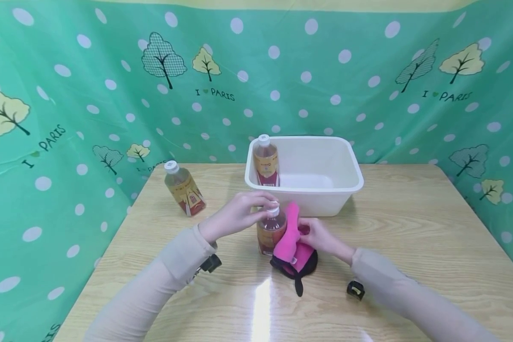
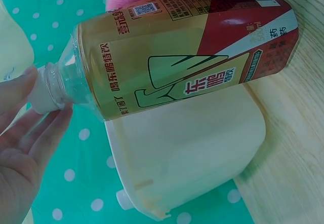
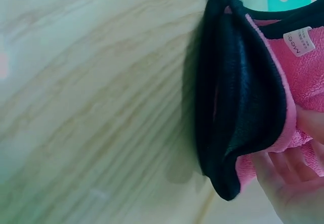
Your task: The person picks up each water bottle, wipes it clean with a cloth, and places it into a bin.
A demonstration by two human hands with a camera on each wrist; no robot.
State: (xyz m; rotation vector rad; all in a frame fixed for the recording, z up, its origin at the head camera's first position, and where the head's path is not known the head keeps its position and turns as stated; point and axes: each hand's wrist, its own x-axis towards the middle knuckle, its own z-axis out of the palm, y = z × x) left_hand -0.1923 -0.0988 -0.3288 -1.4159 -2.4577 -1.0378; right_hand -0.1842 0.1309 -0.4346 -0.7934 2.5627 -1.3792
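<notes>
By its white cap, my left hand (image 1: 243,213) holds a drink bottle (image 1: 268,237) upright, its base on or just above the table in front of the white tub. The left wrist view shows the thumb and fingers round the cap and the red and yellow label of the bottle (image 2: 192,57). My right hand (image 1: 318,235) pinches a pink cloth (image 1: 287,244) with black edging against the bottle's right side. In the right wrist view the cloth (image 3: 304,82) has a small white tag and a black loop, and the fingers bunch its pink part.
A white plastic tub (image 1: 325,204) stands behind the hands, with a second bottle (image 1: 266,164) upright at its left end. Another bottle (image 1: 185,189) stands on the left of the wooden table (image 1: 410,228). A green dotted curtain (image 1: 282,71) hangs along the back and sides.
</notes>
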